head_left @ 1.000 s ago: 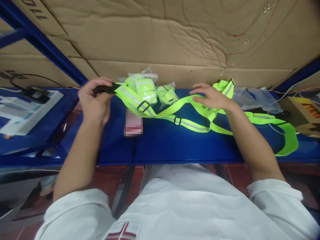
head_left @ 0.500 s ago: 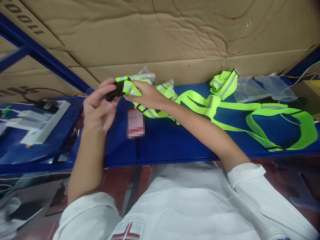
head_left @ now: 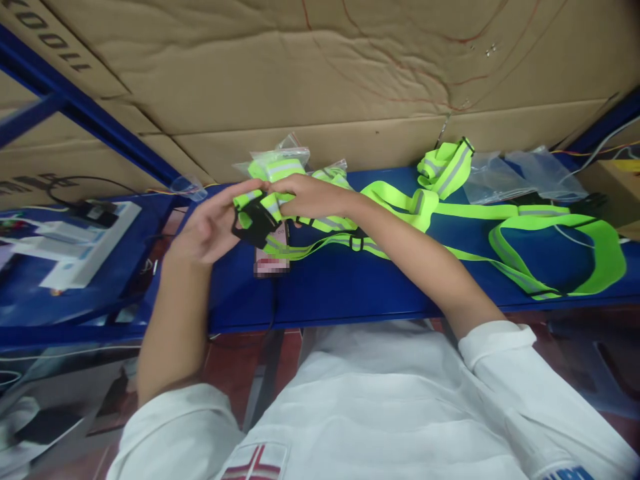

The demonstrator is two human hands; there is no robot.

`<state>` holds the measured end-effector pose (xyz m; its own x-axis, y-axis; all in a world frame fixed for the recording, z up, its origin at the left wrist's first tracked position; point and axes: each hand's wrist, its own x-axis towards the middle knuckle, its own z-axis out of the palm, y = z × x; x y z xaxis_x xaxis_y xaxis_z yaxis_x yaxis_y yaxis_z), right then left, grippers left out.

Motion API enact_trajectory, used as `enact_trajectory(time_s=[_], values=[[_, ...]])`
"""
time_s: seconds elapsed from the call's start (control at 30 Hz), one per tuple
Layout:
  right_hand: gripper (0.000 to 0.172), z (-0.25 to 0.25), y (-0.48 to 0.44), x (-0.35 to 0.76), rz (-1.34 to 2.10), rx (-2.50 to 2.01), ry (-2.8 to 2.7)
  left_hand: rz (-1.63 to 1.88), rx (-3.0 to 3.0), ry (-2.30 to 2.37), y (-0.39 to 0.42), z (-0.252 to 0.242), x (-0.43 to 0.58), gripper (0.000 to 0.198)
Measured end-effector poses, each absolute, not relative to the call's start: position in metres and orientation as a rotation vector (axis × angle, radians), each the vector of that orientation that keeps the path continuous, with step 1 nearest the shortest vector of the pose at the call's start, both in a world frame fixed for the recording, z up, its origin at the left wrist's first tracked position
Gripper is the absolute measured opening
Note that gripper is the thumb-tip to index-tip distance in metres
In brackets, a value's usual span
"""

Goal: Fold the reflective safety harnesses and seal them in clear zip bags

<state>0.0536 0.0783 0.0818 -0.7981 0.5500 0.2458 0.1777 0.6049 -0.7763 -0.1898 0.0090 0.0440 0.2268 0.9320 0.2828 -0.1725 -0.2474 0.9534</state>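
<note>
A fluorescent yellow-green strap with a grey reflective stripe (head_left: 340,241) runs across the blue table to its folded end between my hands. At that end is a black piece (head_left: 254,223), its exact kind unclear. My left hand (head_left: 207,227) is at the left of this end, long fingers reaching over and behind it, partly hidden by the strap. From the right, my right hand (head_left: 313,197) pinches the folded strap between thumb and fingers. Beneath the strap lies a phone (head_left: 271,263), partly covered. A wide loop of the strap (head_left: 607,257) rests at the right.
Behind my hands are bagged yellow-green straps (head_left: 280,167). A rolled strap (head_left: 445,167) sits further right beside clear plastic bags (head_left: 505,177). On the left lie a white power strip (head_left: 95,247) and cables. A cardboard sheet (head_left: 300,80) stands along the back of the blue table (head_left: 350,300).
The strap's black end has moved right and down, now overlapping the phone. My left hand has turned and its fingers have straightened. My right hand has shifted slightly right.
</note>
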Motion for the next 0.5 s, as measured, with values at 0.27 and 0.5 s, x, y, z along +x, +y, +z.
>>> enact_trajectory(time_s=[0.27, 0.5], values=[[0.02, 0.077, 0.084, 0.049, 0.624, -0.695, -2.236, 1.325, 1.419, 1.099, 0.016, 0.046, -0.172, 0.092], [0.085, 0.075, 0.099, 0.068, 1.298, -0.387, -2.036, 1.825, 1.619, 1.146, 0.022, 0.039, -0.157, 0.067]])
